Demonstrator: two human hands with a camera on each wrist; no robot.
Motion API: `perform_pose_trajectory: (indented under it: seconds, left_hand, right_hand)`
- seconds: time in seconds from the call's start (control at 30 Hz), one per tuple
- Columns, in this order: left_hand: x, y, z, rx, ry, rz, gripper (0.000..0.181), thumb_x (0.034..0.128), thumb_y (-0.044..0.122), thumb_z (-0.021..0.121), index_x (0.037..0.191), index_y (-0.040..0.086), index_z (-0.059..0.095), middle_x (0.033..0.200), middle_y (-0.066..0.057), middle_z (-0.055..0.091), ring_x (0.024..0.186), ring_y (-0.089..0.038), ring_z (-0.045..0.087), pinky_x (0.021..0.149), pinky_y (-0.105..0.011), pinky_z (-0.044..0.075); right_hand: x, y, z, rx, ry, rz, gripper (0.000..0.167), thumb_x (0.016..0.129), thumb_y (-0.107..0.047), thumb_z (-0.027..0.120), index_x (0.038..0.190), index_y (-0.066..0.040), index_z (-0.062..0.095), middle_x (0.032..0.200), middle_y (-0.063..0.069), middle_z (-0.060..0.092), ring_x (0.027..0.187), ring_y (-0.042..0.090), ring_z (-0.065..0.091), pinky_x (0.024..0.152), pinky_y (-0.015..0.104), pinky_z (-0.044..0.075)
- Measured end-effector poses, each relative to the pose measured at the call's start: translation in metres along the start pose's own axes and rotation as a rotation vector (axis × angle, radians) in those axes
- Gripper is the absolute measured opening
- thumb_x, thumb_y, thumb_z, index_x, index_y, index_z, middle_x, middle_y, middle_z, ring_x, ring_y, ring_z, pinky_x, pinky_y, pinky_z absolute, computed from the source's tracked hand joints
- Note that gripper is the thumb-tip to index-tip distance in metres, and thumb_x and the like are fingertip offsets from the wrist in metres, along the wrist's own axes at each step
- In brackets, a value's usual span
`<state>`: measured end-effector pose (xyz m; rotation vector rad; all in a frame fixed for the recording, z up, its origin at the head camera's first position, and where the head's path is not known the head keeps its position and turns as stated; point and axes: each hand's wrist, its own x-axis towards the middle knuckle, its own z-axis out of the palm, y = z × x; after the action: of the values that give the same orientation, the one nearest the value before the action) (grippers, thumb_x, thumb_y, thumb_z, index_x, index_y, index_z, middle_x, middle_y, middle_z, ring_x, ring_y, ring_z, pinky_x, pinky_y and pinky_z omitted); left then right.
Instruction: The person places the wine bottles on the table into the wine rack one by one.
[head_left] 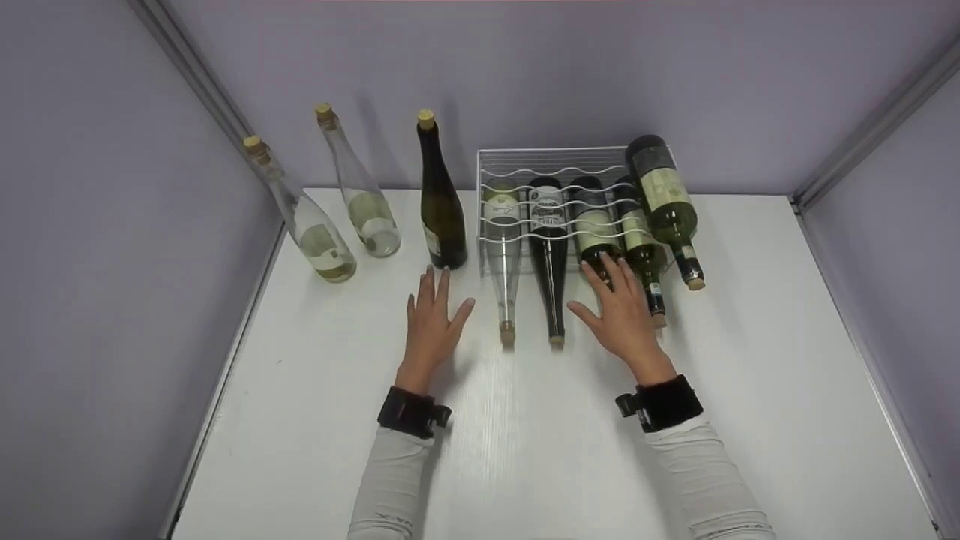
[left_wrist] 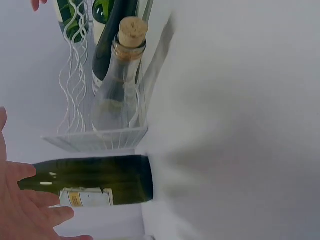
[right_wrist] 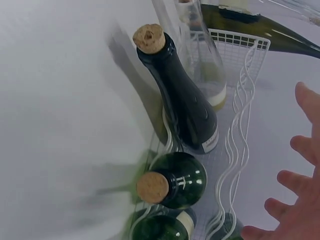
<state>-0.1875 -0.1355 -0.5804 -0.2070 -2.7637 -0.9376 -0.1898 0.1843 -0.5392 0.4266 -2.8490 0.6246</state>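
My left hand (head_left: 430, 326) hovers with fingers spread in front of a dark green corked wine bottle (head_left: 441, 202), which stands upright left of a white wire bottle rack (head_left: 491, 161). In the left wrist view the fingers overlap that bottle's neck; contact is unclear. My right hand (head_left: 624, 315), fingers apart, is above the rack's front and hides the neck of a green bottle (head_left: 595, 221). Beside it in the rack lie a clear bottle (head_left: 504, 240), a dark bottle (head_left: 551, 262) and another green bottle (head_left: 646, 259). One more green bottle (head_left: 667, 191) rests higher, at the rack's right end.
Two clear corked bottles, a nearer one (head_left: 319, 240) and a farther one (head_left: 367, 214), stand at the back left of the white table (head_left: 510, 465). Grey-lilac panels (head_left: 562, 75) enclose the table at the back and both sides. The racked bottles' necks stick out toward me.
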Motion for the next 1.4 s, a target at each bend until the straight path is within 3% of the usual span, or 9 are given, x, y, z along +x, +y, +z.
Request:
perform_pose_trajectory:
  seconds: [0.23,0.5,0.9,1.13,1.3,1.4]
  left_hand:
    - [0.008,-0.01,-0.006,-0.062,-0.005,-0.062,0.081,0.0992,0.062,0.038,0.156,0.005,0.024,0.161,-0.021,0.014,0.148,-0.034,0.012,0.114,-0.06,0.012]
    - [0.027,-0.016,-0.009,-0.184,0.04,-0.126,0.073,0.101,0.048,0.048,0.155,0.005,0.025,0.159,-0.022,0.019,0.145,-0.036,0.021,0.115,-0.053,0.019]
    - [0.066,-0.017,-0.016,-0.337,0.155,-0.11,0.078,0.0992,0.049,0.052,0.156,0.005,0.021,0.158,-0.017,0.025,0.145,-0.026,0.024,0.115,-0.041,0.023]
    - [0.082,-0.011,-0.017,-0.346,0.168,-0.122,0.082,0.0976,0.05,0.055,0.157,0.006,0.017,0.158,-0.015,0.024,0.145,-0.026,0.024,0.114,-0.043,0.025]
    - [0.092,-0.012,-0.016,-0.315,0.167,-0.122,0.082,0.0983,0.047,0.055,0.157,0.006,0.015,0.159,-0.016,0.022,0.144,-0.028,0.025,0.114,-0.043,0.026]
    - [0.099,-0.013,-0.017,-0.297,0.166,-0.13,0.081,0.0986,0.046,0.055,0.157,0.006,0.015,0.158,-0.017,0.024,0.144,-0.028,0.026,0.113,-0.042,0.028]
  right_hand:
    - [0.004,-0.009,0.011,0.05,-0.013,-0.016,0.069,0.094,-0.046,0.063,0.151,-0.013,0.041,0.158,0.018,0.024,0.145,0.041,0.016,0.112,0.06,0.019]
    - [0.007,-0.019,0.019,0.077,-0.074,-0.003,0.071,0.096,-0.049,0.058,0.155,-0.018,0.033,0.16,0.016,0.02,0.145,0.04,0.014,0.112,0.061,0.018]
    - [0.011,-0.031,0.025,0.224,-0.114,0.049,0.074,0.095,-0.053,0.057,0.155,-0.017,0.033,0.161,0.014,0.018,0.146,0.037,0.013,0.108,0.064,0.025]
    - [0.011,-0.038,0.029,0.287,-0.147,0.056,0.075,0.095,-0.058,0.055,0.156,-0.02,0.031,0.162,0.011,0.017,0.146,0.039,0.014,0.102,0.074,0.022]
    - [0.011,-0.042,0.031,0.421,-0.179,0.058,0.076,0.095,-0.055,0.056,0.156,-0.02,0.029,0.161,0.012,0.016,0.146,0.037,0.014,0.109,0.06,0.028]
    - [0.012,-0.045,0.032,0.474,-0.19,0.066,0.077,0.095,-0.057,0.055,0.156,-0.017,0.029,0.161,0.013,0.017,0.146,0.038,0.015,0.11,0.059,0.025]
